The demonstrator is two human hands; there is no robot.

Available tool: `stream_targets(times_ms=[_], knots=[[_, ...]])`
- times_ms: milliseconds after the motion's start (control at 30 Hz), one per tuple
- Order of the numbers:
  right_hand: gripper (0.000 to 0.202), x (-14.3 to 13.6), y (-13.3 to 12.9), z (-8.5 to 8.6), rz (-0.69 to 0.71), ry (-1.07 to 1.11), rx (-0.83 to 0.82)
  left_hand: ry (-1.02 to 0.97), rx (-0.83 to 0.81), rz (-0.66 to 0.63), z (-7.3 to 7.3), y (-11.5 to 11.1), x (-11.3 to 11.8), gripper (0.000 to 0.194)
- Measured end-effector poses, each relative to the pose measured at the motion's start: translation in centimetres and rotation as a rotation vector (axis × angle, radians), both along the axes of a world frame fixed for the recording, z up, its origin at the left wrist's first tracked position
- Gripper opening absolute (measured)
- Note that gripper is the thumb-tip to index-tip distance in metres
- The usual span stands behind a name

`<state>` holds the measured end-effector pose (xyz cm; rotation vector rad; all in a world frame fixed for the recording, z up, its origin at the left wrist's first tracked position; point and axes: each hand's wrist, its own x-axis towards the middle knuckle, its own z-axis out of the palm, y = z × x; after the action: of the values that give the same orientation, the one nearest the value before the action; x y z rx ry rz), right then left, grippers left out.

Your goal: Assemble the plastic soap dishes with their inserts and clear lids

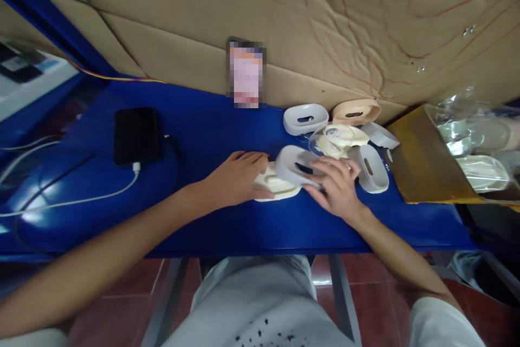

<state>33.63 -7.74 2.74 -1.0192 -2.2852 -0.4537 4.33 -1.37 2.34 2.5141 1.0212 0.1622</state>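
The bench is blue, the first dish pale grey, the second dish cream, the third dish peach; the cardboard is brown with curving red lines, the light grey shirt black-starred.

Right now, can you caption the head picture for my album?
Left hand holding a cream dish, right hand holding a gray dish.
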Motion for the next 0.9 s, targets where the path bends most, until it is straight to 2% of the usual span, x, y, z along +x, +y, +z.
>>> stream_targets(times_ms=[67, 167, 233, 300, 433, 567, 667, 800, 900], knots=[[0.012, -1.5, -0.4, 0.0, 0.058, -0.049, -0.021, -0.058, -0.05, 0.031, 0.0, 0.7, -1.0, 0.055], [0.012, -3.3, -0.3, -0.4, 0.13, -0.076, -0.065, -0.275, -0.112, 0.101, -0.5, 1.3, -2.7, 0.068], [0.013, -4.0, 0.0, -0.8, 0.155, -0.057, -0.122, -0.431, -0.217, 0.082, -0.9, 1.3, -3.5, 0.068], [0.016, -4.3, 0.2, -1.2, 0.162, -0.014, -0.175, -0.493, -0.322, 0.01, -1.1, 0.9, -4.1, 0.067], [0.018, -4.2, -0.1, -1.4, 0.154, -0.01, -0.17, -0.369, -0.347, -0.126, -1.3, -0.1, -4.4, 0.083], [0.019, -4.2, -0.9, -1.1, 0.121, -0.121, -0.187, -0.333, -0.232, -0.104, -1.9, -0.1, -4.2, 0.087], [0.03, -4.4, -1.5, -1.1, 0.127, -0.194, -0.215, -0.287, -0.149, -0.088, -2.0, 0.4, -4.0, 0.085], [0.037, -4.7, -1.9, -1.8, 0.15, -0.24, -0.217, -0.15, -0.043, -0.087, -0.6, -0.4, -4.5, 0.09], [0.039, -4.6, -1.9, -2.4, 0.15, -0.238, -0.208, 0.039, 0.122, -0.004, 0.8, -2.9, -5.8, 0.084]])
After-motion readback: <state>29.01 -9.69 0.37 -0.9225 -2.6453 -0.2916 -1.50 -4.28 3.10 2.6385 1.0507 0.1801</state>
